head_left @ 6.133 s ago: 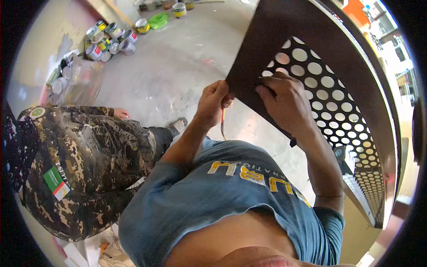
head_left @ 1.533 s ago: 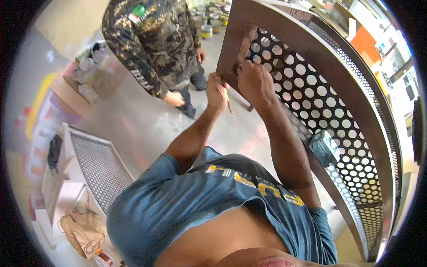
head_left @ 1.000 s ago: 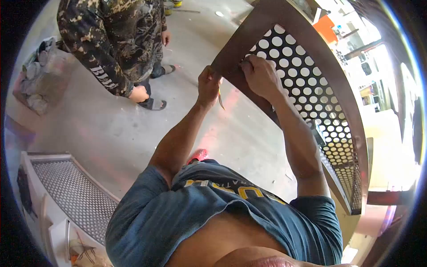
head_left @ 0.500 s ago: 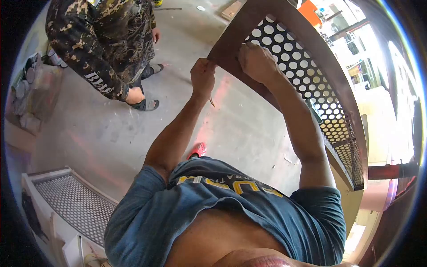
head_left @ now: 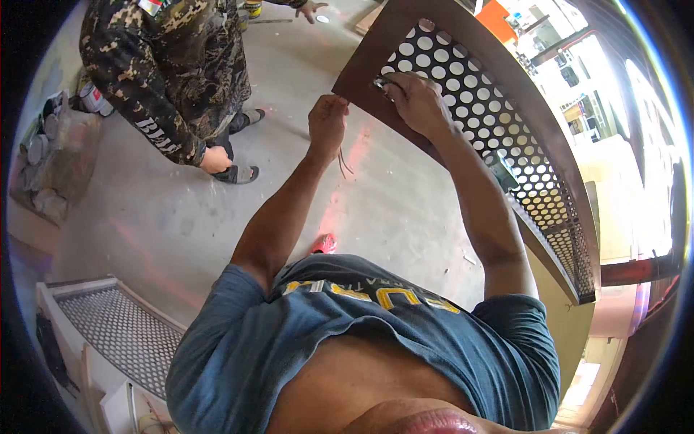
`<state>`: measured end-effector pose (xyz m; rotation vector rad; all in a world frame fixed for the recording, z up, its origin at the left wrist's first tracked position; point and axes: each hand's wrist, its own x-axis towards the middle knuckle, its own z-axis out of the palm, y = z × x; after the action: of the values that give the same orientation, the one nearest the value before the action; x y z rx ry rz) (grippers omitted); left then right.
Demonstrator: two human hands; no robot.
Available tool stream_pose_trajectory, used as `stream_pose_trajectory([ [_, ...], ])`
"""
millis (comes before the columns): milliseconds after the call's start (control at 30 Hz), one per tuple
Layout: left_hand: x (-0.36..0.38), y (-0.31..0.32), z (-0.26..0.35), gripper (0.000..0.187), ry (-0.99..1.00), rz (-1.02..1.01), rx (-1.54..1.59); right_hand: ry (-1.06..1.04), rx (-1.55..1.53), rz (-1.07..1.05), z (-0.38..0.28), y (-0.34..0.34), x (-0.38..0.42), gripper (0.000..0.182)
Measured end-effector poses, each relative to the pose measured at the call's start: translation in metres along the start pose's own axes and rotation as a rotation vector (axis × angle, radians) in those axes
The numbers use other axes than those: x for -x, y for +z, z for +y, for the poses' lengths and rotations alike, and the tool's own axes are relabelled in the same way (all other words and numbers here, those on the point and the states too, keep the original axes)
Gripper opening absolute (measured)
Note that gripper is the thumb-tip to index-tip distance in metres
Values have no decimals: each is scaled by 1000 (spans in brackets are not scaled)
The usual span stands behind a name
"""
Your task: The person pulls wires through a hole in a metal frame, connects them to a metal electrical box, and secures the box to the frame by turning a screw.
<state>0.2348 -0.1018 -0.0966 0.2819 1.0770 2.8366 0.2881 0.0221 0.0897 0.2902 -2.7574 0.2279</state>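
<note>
A large panel with a dark brown frame (head_left: 361, 79) and a black perforated sheet (head_left: 481, 108) stands tilted in front of me. My left hand (head_left: 329, 123) is closed at the frame's near corner, fingers pinched together. Thin brownish strands (head_left: 344, 165) hang just below it, seemingly from the hand. My right hand (head_left: 419, 101) is closed over the frame's inner edge, beside the round holes. A small shiny metal piece (head_left: 381, 83) pokes out from its fingertips; its kind cannot be made out. A grey-green object (head_left: 501, 171) shows at the sheet behind my right forearm.
To the left stands another person in a camouflage jacket (head_left: 137, 87), one hand (head_left: 215, 159) low and the other (head_left: 311, 11) spread at the top. A second perforated panel in a pale frame (head_left: 112, 281) lies lower left. Bags and cans (head_left: 69, 152) sit along the left wall.
The shiny metal piece now shows at my right fingertips, where it was hidden before. The panel appears slightly further left. The other person's far hand has come into view at the top.
</note>
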Motion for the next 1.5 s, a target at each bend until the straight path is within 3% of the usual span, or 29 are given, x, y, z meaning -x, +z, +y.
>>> stream_pose_trajectory([
  [233,0,-8,34,16,-133,-99,-244,19,-29,-87,24,7,-7,21],
  [300,8,-9,52,22,5,23,-801,47,-35,-101,21,1,3,21],
  [333,1,-35,29,22,479,103,-1130,45,-36,-98,19,-4,12,21],
  [400,18,-15,62,19,501,103,-1079,272,-218,-61,16,-12,27,23],
  [500,28,24,97,16,641,-26,-954,167,-181,16,11,-13,38,25],
  [567,15,42,101,18,905,-280,-1027,198,-178,63,13,-3,38,27],
  [633,6,60,105,17,916,-364,-1034,141,-57,148,10,1,36,26],
  [700,-1,78,104,18,755,-544,-1222,204,-86,151,6,-3,36,24],
  [767,-13,91,101,20,783,-615,-1200,270,13,5,1,-10,40,23],
  [833,-25,101,101,24,562,-767,-1537,238,-10,33,4,-10,42,23],
  [1033,-41,103,91,24,552,-867,-1594,275,-62,106,10,-5,47,22],
  [1100,-34,105,95,24,626,-808,-1723,232,134,83,19,-1,52,25],
  [1200,-27,105,100,21,643,-794,-1618,319,76,402,0,-44,107,29],
  [1233,-28,101,99,21,613,-767,-1587,326,188,535,7,-54,131,32],
  [1267,-31,97,98,25,539,-788,-1603,514,204,523,17,-65,157,35],
  [1300,-31,98,98,25,542,-777,-1600,489,567,433,27,-77,178,45],
  [1333,-28,99,98,24,628,-772,-1557,678,457,487,50,-78,199,57],
  [1367,-23,100,99,24,713,-774,-1514,697,418,511,68,-78,216,66],
  [1500,-1,122,100,24,872,-816,-1480,731,383,473,89,-76,230,43],
])
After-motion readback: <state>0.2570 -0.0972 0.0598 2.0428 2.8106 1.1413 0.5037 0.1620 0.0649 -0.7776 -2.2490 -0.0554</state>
